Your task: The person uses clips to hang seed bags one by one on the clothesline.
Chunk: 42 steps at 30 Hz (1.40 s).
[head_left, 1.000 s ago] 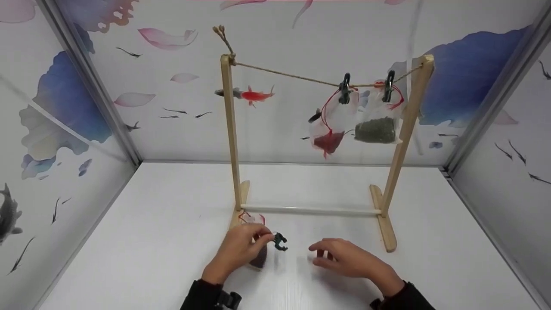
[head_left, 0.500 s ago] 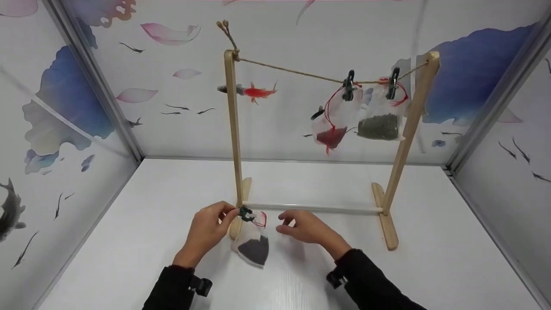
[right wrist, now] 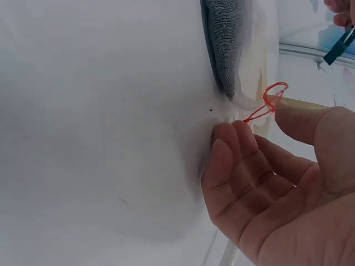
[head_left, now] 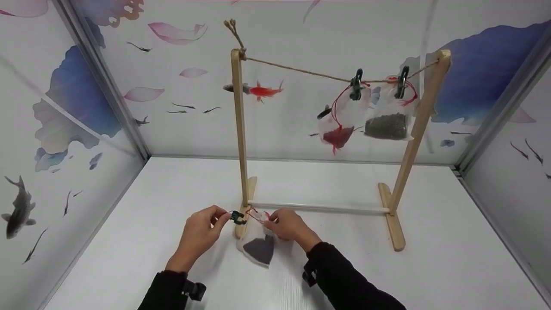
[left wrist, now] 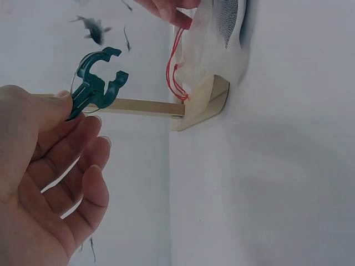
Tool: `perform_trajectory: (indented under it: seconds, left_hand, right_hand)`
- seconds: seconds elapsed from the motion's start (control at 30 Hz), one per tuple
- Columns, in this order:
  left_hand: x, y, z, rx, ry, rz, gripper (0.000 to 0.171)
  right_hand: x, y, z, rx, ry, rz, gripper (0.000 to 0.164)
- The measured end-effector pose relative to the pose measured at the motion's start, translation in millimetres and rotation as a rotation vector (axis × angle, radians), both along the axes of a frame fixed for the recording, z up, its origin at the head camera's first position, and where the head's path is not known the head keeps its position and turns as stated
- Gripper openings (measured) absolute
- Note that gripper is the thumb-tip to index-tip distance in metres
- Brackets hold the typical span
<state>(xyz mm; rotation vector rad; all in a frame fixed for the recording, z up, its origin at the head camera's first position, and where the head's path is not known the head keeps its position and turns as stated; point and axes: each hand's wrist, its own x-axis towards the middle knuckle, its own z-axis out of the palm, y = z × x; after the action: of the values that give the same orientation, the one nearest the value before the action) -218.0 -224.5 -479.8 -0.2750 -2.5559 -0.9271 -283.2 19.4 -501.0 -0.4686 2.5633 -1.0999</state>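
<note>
My left hand [head_left: 200, 232] pinches a dark green plastic spring clip [left wrist: 95, 86] between thumb and forefinger; the clip's curved ends stand apart. Just right of it, a white see-through drawstring pouch [head_left: 259, 249] with dark grey filling leans at the foot of the rack's left post. My right hand [head_left: 292, 224] is at the pouch's top right corner and pinches it by the red drawstring [right wrist: 266, 108]. In the left wrist view, the red cord [left wrist: 175, 69] hangs in a loop below the right fingertips. The clip is close beside the pouch's mouth, apart from it.
A wooden rack [head_left: 239, 129] with a slanting rope [head_left: 297, 71] stands on the white table [head_left: 340, 262]. Toward the rope's right end hang a pouch with red filling [head_left: 338, 135] and one with green filling [head_left: 387, 127], each by a clip. Printed panels enclose the sides and back.
My left hand has moved left and up with the clip, uncovering the pouch. My right hand has come left from the table's middle and taken hold of the pouch's top corner.
</note>
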Motion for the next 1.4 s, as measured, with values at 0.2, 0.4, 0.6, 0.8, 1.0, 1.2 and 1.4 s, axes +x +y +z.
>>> perform_trajectory:
  seconds: [0.2,0.4,0.6,0.8,1.0,1.2,1.4]
  left_hand:
    - [1.2,-1.8,-0.8,-0.013,-0.015,0.010,0.007]
    - [0.6,-0.5,-0.6,-0.010,-0.031,0.016,0.007]
    - [-0.3,3.2,-1.4,-0.003,-0.031,0.006,0.008]
    - [-1.6,6.9,3.7,-0.012,-0.021,-0.002,0.007]
    - [-1.2,12.0,24.5,-0.038,0.083,-0.014,0.008]
    - [-1.4,24.2,59.6,-0.192,0.314,-0.075,0.009]
    - [-5.6,41.0,99.5,-0.349,0.470,-0.115,0.011]
  right_hand:
    - [1.3,-13.1,-3.2,0.085,0.113,0.012,0.020]
    - [0.7,-11.6,-5.3,0.105,0.182,0.010,0.013]
    - [0.6,-7.3,-7.9,0.103,0.191,0.012,0.012]
    - [-0.2,-0.7,-4.1,0.080,0.182,0.017,0.013]
    - [-3.3,10.5,17.4,0.052,0.228,0.026,0.014]
    - [-6.7,21.3,49.5,0.047,0.303,0.023,0.016]
    - [-9.4,32.1,87.9,0.081,0.369,-0.022,0.017]
